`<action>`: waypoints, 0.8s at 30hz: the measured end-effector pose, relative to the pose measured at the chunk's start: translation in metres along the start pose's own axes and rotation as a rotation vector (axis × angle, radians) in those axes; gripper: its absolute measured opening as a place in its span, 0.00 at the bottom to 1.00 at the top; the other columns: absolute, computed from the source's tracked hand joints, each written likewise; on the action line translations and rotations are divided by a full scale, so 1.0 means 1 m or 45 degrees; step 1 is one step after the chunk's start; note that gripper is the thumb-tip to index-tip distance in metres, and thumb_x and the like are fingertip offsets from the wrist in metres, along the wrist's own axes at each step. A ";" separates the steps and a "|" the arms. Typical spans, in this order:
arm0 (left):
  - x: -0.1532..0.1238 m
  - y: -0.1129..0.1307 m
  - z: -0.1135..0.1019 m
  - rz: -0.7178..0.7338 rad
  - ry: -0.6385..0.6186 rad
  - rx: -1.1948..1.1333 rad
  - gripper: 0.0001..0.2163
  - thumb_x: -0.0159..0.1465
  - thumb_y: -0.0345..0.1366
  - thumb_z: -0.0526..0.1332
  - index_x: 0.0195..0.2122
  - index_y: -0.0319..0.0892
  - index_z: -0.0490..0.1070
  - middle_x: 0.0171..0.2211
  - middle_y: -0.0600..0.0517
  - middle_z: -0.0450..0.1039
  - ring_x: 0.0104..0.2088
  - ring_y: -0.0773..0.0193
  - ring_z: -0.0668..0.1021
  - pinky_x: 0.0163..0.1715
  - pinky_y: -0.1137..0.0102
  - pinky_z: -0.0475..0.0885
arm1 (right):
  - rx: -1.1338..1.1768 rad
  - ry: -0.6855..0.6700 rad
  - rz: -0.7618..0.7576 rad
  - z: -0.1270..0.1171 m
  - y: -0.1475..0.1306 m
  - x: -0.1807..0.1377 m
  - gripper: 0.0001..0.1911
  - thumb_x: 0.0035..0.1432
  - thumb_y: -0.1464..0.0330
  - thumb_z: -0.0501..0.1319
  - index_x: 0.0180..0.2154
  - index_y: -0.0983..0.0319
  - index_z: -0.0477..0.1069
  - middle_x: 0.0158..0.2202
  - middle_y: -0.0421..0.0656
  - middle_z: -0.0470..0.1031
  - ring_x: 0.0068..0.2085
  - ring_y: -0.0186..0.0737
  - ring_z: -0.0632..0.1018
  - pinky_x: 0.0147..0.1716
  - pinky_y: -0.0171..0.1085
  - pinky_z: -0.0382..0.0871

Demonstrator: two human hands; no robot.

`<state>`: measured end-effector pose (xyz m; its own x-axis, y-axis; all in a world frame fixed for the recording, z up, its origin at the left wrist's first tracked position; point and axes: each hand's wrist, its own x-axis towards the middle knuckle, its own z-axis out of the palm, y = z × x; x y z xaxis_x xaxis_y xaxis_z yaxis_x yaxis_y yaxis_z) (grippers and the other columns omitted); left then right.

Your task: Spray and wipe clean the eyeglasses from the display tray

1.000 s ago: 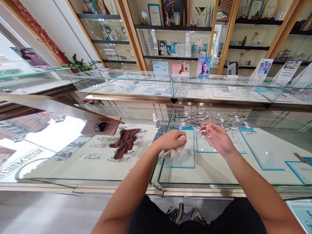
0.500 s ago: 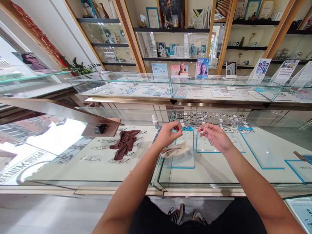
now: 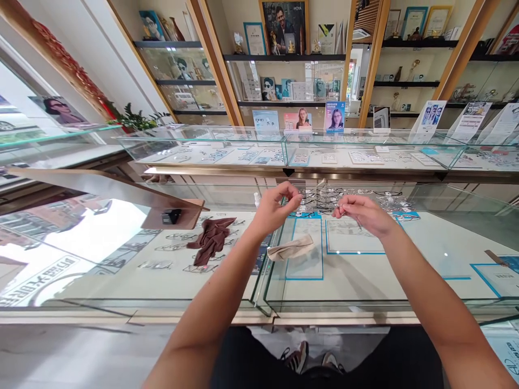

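Observation:
Both of my hands are raised above a glass display counter (image 3: 357,302). My left hand (image 3: 278,208) pinches one end of a thin clear pair of glasses (image 3: 320,201), and my right hand (image 3: 360,213) pinches the other end, with a temple hanging down by its fingers. The frame is nearly see-through and hard to make out against the rows of glasses inside the case. A beige cleaning cloth (image 3: 291,248) lies on the glass just below my left hand, untouched.
A brown cloth (image 3: 211,239) lies on the left counter beside a small black device (image 3: 170,216). A small spray bottle (image 3: 256,199) stands behind my left hand. Another glass case (image 3: 284,151) and wall shelves with posters stand behind. My shoes show on the floor below.
My left hand let go of the beige cloth, which stayed on the glass, then rose and took one end of the glasses. Both hands moved upward and further from me.

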<state>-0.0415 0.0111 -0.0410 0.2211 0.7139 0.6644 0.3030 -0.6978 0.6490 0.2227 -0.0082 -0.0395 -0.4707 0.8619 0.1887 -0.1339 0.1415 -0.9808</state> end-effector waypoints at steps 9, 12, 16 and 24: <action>0.050 0.050 -0.012 0.600 0.375 0.028 0.21 0.75 0.51 0.55 0.27 0.45 0.65 0.23 0.54 0.66 0.26 0.67 0.70 0.29 0.67 0.67 | -0.279 -0.207 -0.261 -0.001 -0.090 0.003 0.16 0.58 0.56 0.73 0.28 0.61 0.75 0.28 0.40 0.78 0.33 0.38 0.78 0.39 0.40 0.71; 0.039 0.062 -0.011 0.736 0.354 0.130 0.16 0.73 0.53 0.58 0.40 0.46 0.71 0.40 0.48 0.77 0.43 0.61 0.79 0.43 0.63 0.74 | -0.302 -0.212 -0.256 0.001 -0.092 -0.002 0.17 0.59 0.56 0.72 0.29 0.61 0.75 0.28 0.40 0.77 0.32 0.38 0.77 0.37 0.40 0.71; 0.030 0.070 -0.012 0.878 0.175 0.354 0.31 0.56 0.56 0.75 0.53 0.46 0.67 0.55 0.42 0.77 0.57 0.52 0.78 0.55 0.58 0.74 | -0.354 -0.283 -0.180 0.002 -0.090 -0.006 0.17 0.61 0.55 0.70 0.30 0.61 0.74 0.29 0.40 0.77 0.32 0.37 0.77 0.36 0.38 0.71; 0.031 0.071 -0.009 0.958 0.163 0.331 0.23 0.57 0.51 0.75 0.42 0.46 0.68 0.40 0.50 0.83 0.43 0.59 0.84 0.45 0.64 0.77 | -0.560 -0.327 -0.167 0.013 -0.100 -0.019 0.17 0.66 0.55 0.66 0.31 0.61 0.74 0.30 0.41 0.78 0.34 0.36 0.76 0.35 0.36 0.69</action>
<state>-0.0217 -0.0170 0.0286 0.3487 0.0348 0.9366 0.3245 -0.9420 -0.0858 0.2337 -0.0455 0.0555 -0.6808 0.6835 0.2633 0.1464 0.4791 -0.8655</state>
